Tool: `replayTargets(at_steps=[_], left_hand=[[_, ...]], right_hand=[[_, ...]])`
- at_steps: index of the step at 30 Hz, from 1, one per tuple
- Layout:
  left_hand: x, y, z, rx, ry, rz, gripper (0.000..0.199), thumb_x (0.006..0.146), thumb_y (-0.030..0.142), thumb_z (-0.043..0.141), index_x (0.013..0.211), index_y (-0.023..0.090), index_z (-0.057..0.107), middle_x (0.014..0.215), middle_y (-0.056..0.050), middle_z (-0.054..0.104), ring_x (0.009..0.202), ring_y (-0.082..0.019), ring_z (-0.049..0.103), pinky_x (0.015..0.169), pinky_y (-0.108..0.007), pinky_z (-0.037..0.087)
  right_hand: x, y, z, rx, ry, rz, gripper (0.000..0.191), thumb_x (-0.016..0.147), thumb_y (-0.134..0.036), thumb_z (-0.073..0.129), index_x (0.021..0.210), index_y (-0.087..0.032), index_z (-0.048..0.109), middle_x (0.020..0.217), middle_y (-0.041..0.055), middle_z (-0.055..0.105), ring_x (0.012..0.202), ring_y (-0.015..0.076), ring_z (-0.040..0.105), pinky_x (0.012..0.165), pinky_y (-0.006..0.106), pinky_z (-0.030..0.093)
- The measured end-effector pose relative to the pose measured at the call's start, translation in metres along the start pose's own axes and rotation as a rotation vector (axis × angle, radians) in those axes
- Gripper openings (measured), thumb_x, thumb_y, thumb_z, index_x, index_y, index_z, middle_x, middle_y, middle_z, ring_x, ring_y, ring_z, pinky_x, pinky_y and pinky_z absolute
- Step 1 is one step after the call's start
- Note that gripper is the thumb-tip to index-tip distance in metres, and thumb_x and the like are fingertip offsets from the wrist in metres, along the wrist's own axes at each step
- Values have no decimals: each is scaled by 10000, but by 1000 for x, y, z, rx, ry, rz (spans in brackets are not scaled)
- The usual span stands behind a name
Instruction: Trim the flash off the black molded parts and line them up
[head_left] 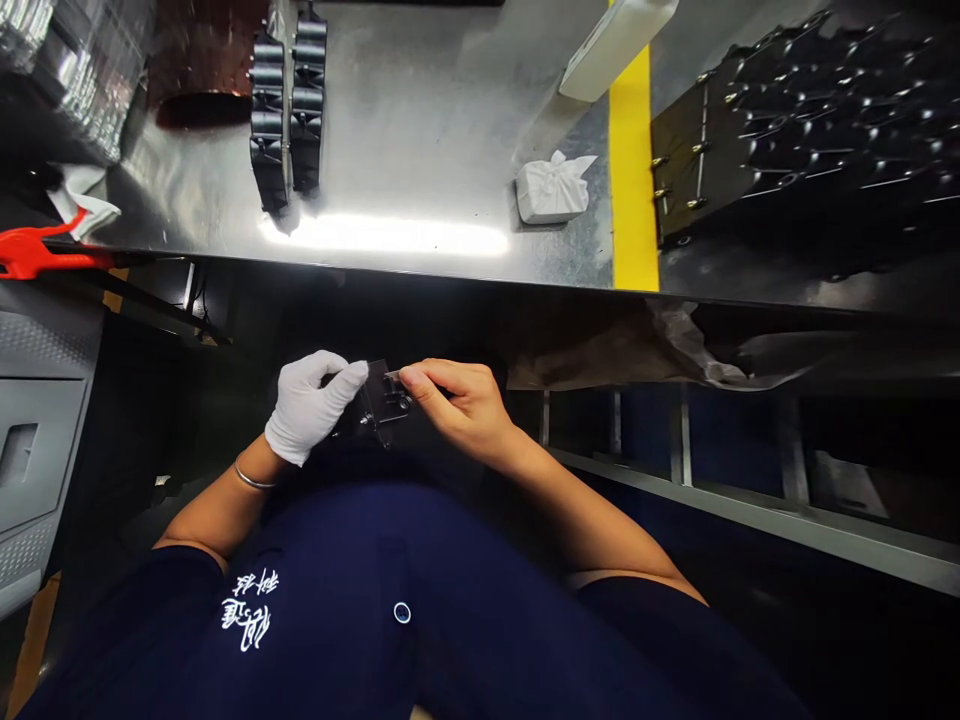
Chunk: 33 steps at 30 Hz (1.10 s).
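Observation:
In front of my body, below the table edge, my left hand (311,402) wears a white glove and is closed on a small black bracket-like part (384,400) with shiny metal pins. My bare right hand (459,402) is on its other side, thumb and forefinger pinched together at the part's right edge. A thin light sliver shows at those fingertips; I cannot make out whether it is a separate piece. The dark background hides much of the part's outline.
On the metal table (420,130) stand two rows of black parts (289,110), a white tissue-like bundle (553,190) and a white box (619,45). Right of the yellow stripe (634,180) are stacked black parts (840,130). A red handle (37,252) juts out at left, above grey drawers (45,440).

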<state>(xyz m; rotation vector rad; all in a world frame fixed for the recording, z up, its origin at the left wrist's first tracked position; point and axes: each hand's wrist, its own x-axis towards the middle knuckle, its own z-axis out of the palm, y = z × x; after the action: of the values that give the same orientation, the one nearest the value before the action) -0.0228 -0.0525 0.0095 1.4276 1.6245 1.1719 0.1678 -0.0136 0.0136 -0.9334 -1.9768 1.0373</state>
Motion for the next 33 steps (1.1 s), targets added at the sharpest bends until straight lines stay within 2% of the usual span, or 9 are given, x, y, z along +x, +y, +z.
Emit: replayTargets(at_steps=[5, 9, 13, 15, 18, 20, 28, 31, 33], left_hand=[[0, 1, 2, -50, -41, -107, 495, 803, 614, 619, 573, 178, 572, 538, 21, 521, 516, -90, 434, 536, -243, 385], [0, 2, 4, -102, -67, -201, 552, 773, 671, 611, 541, 179, 514, 525, 32, 472, 520, -86, 401, 526, -243, 364], [1, 6, 4, -118, -113, -207, 578, 743, 721, 599, 556, 178, 534, 524, 32, 466, 521, -88, 392, 522, -249, 356], [2, 7, 3, -126, -97, -202, 595, 727, 743, 595, 548, 180, 525, 517, 32, 455, 515, -88, 385, 512, -250, 353], [4, 8, 3, -121, -44, -202, 605, 717, 750, 601, 534, 182, 504, 506, 36, 435, 509, -86, 374, 507, -248, 356], [4, 8, 3, -112, -37, -208, 599, 720, 744, 605, 541, 180, 513, 507, 37, 438, 510, -85, 374, 511, -247, 360], [3, 5, 5, -102, -39, -225, 590, 727, 730, 609, 534, 183, 497, 509, 39, 431, 511, -85, 375, 509, -248, 353], [2, 4, 7, -116, -44, -229, 580, 730, 715, 620, 534, 182, 500, 506, 39, 438, 508, -83, 375, 502, -244, 351], [1, 4, 7, -122, -62, -227, 569, 739, 699, 624, 534, 181, 507, 505, 39, 448, 506, -82, 381, 503, -241, 352]], right_hand=[[1, 2, -4, -16, -35, -96, 291, 950, -253, 524, 709, -165, 662, 615, 14, 665, 519, 85, 578, 506, 199, 436], [2, 4, -12, -3, -112, -155, 279, 945, -239, 522, 712, -168, 659, 605, 14, 660, 500, 80, 560, 489, 195, 414], [3, 5, -19, 147, -231, -141, 338, 963, -291, 491, 685, -169, 639, 564, 9, 615, 483, 85, 536, 480, 201, 410], [3, 4, -20, 174, -184, -136, 347, 971, -293, 473, 695, -169, 642, 554, 5, 595, 478, 87, 527, 478, 206, 414], [2, 2, -16, 46, -46, -179, 290, 958, -242, 493, 735, -169, 664, 573, 7, 611, 490, 87, 536, 485, 208, 413], [2, 2, -12, -22, -20, -217, 279, 952, -237, 502, 738, -175, 668, 570, 4, 614, 483, 85, 531, 484, 212, 409], [0, 2, -9, -76, -27, -221, 300, 959, -269, 491, 726, -184, 659, 558, 5, 603, 477, 93, 515, 497, 231, 408], [0, 3, -11, -42, -72, -205, 325, 966, -286, 473, 707, -183, 641, 550, 6, 592, 477, 93, 506, 490, 231, 398], [1, 4, -15, 39, -149, -163, 360, 975, -302, 461, 675, -181, 618, 557, 7, 590, 482, 85, 502, 486, 222, 390]])
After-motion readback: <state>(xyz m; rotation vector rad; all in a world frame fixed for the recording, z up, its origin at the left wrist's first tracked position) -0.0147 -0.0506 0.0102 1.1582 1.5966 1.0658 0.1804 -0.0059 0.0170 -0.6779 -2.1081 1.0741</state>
